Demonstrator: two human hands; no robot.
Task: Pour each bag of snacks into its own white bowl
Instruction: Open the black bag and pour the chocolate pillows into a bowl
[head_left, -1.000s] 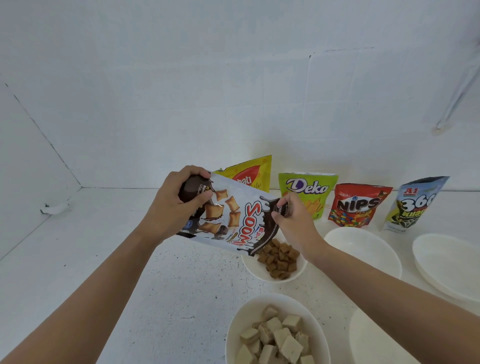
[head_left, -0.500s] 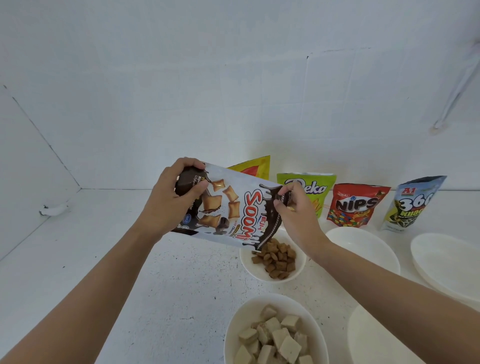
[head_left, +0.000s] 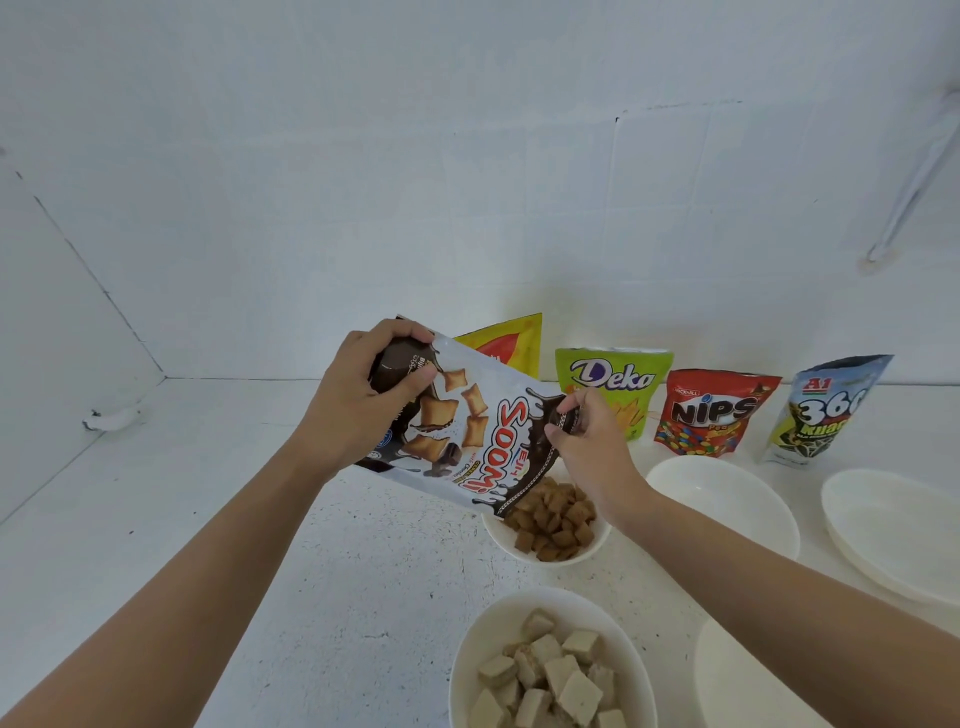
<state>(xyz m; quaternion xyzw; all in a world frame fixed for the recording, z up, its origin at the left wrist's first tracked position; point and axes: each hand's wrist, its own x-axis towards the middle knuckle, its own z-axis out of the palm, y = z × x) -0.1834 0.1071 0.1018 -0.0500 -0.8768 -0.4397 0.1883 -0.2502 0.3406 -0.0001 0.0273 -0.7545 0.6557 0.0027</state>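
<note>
I hold a white-and-brown Soom snack bag (head_left: 483, 447) tipped mouth-down to the right. My left hand (head_left: 358, 410) grips its bottom end and my right hand (head_left: 587, 441) pinches its open edge. The mouth hangs just over a white bowl (head_left: 597, 543) that holds brown pillow-shaped snacks (head_left: 553, 519). A nearer white bowl (head_left: 467, 660) holds pale square biscuits (head_left: 550, 675). Behind stand a yellow bag (head_left: 511, 340), a green Deka bag (head_left: 623, 384), a red Nips bag (head_left: 711, 410) and a blue 360 bag (head_left: 821, 410).
Empty white bowls sit to the right: one (head_left: 727, 499) beside the snack bowl, one (head_left: 893, 530) at the right edge, one (head_left: 748, 675) at the lower right. White walls close the counter (head_left: 260, 519) at the back and left.
The bag's bottom end has risen, so the bag tilts more steeply over the bowl. The brown snacks in the bowl look much the same.
</note>
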